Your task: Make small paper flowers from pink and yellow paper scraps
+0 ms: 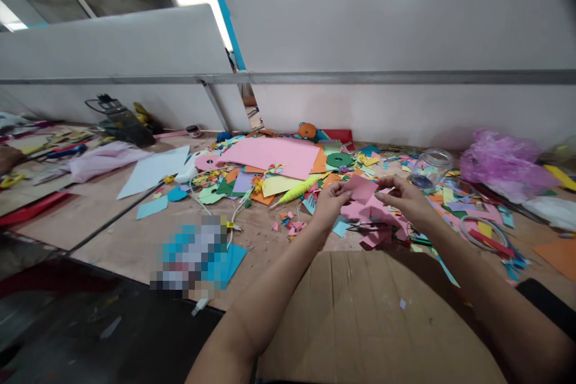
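Note:
A small pink paper piece [361, 188] is pinched between the thumb and fingers of my left hand [332, 203]. Close to its right edge is my right hand [400, 197], its thumb and index finger curved and slightly apart; whether a fingertip touches the paper I cannot tell. Below both hands lies a loose heap of pink paper pieces [357, 212]. Thin dark blades, like those of scissors, rest among them, partly hidden. To the left are a large pink sheet [274, 153] and a yellow-green spiral-wrapped pen [299, 190].
A brown cardboard sheet [360, 318] lies nearest me. Coloured scraps cover much of the table [108, 225]. A glass jar [432, 168] and a purple plastic bag [501, 159] stand right. Left are a blurred-out object [193, 255] with cables and a dark bottle [126, 120]. White panels [387, 24] line the back.

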### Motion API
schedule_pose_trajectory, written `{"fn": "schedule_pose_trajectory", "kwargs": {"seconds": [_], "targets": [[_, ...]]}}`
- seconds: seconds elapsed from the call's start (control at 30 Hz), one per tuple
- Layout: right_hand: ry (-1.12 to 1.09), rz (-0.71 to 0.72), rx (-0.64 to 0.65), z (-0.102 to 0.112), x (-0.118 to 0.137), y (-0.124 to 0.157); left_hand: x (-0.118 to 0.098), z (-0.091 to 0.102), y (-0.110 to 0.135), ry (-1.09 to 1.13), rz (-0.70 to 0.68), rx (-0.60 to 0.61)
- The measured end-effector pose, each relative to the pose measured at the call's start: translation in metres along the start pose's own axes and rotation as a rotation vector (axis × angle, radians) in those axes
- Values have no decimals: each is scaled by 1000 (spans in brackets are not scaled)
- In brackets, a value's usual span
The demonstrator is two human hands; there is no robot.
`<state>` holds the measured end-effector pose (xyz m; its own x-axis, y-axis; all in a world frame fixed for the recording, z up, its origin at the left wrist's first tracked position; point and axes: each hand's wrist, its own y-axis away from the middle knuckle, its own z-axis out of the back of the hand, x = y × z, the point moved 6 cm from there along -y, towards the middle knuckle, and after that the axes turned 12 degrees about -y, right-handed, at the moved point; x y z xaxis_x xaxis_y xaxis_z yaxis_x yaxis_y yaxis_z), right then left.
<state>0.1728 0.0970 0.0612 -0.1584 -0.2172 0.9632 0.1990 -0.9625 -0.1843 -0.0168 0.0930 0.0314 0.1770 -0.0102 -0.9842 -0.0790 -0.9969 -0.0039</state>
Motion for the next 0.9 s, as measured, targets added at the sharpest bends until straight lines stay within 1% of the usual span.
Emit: {"fn": "schedule_pose_trajectory", "kwargs": {"seconds": [0.07,0.13,0.2,0.27,0.33,0.4,0.43,0.5,0.6,0.63,0.7,0.83,0.9], "targets": [[-70,-12,-12,-2,4,2,-3,-5,3,-62,-45,37],[-73,-13,-27,-6,8,4,-6,-10,5,-104,-92,80],[-55,62,-50,-8,16,5,-8,-11,7,-105,-117,95],[-34,180,-71,-8,26,7,-6,-9,6,-66,-73,81],[-6,271,-79,-7,33,8,1,-7,5,-8,42,80],[14,319,-77,-5,35,9,9,-8,4,51,155,120],[21,329,-72,-5,35,9,12,-10,4,73,190,150],[31,337,-66,-6,34,9,15,-14,6,82,216,206],[54,348,-91,-7,32,10,16,-18,8,22,173,230],[66,356,-99,-8,32,11,16,-18,8,6,149,220],[101,373,-88,-12,32,12,13,-14,8,-1,103,158],[184,418,-6,-22,34,16,8,3,2,1,48,-50],[220,457,40,-27,37,18,7,7,0,9,38,-92]]}}
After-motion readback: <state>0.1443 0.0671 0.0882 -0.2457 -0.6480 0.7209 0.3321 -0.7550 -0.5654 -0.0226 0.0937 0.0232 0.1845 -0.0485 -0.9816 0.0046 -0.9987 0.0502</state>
